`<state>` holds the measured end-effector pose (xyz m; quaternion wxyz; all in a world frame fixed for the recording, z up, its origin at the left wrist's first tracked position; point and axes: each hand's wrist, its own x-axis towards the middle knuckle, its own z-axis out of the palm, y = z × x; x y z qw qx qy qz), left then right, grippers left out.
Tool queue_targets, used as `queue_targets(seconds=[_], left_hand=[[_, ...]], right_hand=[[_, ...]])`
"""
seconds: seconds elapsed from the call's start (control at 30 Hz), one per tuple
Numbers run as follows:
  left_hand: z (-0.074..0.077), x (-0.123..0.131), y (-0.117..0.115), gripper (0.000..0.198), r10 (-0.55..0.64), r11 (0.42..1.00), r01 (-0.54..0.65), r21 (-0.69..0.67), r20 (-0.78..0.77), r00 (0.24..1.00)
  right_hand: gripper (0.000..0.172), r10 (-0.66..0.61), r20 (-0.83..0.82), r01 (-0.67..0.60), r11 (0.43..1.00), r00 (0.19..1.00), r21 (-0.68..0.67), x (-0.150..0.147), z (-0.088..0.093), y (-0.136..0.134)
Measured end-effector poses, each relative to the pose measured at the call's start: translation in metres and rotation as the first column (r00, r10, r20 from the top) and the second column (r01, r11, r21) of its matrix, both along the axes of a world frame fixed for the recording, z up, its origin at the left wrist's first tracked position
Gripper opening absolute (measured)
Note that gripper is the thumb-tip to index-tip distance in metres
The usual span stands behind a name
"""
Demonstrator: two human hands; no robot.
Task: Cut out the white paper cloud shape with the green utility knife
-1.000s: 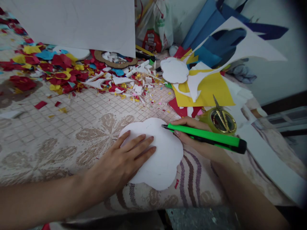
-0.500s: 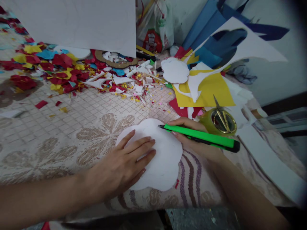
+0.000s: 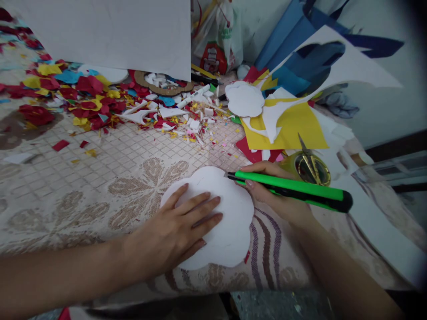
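Note:
A white scalloped, flower-shaped board [image 3: 230, 222] lies flat near the table's front edge. My left hand [image 3: 182, 226] rests on its left part, fingers spread and pressing down. In my right hand [image 3: 275, 191] is a green and black utility knife [image 3: 293, 189], its blade tip at the upper right part of the board. Whether the blade touches the surface I cannot tell. Just beyond my right hand, gold-handled scissors [image 3: 310, 162] lie on a roll of yellowish tape [image 3: 295, 165].
Paper scraps [image 3: 90, 98] in red, yellow and blue cover the back left. A smaller white scalloped piece [image 3: 245, 98] and yellow sheet [image 3: 300, 126] lie at the back right. A large white sheet [image 3: 116, 35] stands behind. A blue bag [image 3: 283, 40] leans on the wall.
The utility knife and my right hand have shifted slightly to the right along the board. My left hand stays spread on the board, moved only a little.

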<state>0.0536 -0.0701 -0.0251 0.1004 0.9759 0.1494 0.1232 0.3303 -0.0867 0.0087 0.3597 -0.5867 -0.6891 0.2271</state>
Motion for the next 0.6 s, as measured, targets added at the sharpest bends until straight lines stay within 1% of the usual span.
queue_targets(seconds=[0.17,0.4,0.6], left_hand=[[-0.0001,0.001,0.001,0.043,-0.003,1.0,0.003,0.0,-0.004,1.0],[0.001,-0.0006,-0.0009,0.042,0.0,1.0,0.0,-0.014,-0.017,1.0],[0.001,-0.0007,-0.0011,0.043,0.0,1.0,-0.001,-0.029,-0.024,1.0]], right_hand=[[0.015,0.026,0.014,-0.025,0.998,1.0,-0.055,-0.0034,-0.0034,-0.0036],[0.017,0.049,0.034,-0.048,0.998,0.998,-0.052,-0.0032,-0.0066,-0.0009],[0.019,0.112,0.063,-0.108,0.993,0.992,-0.056,-0.0035,-0.0024,-0.0023]])
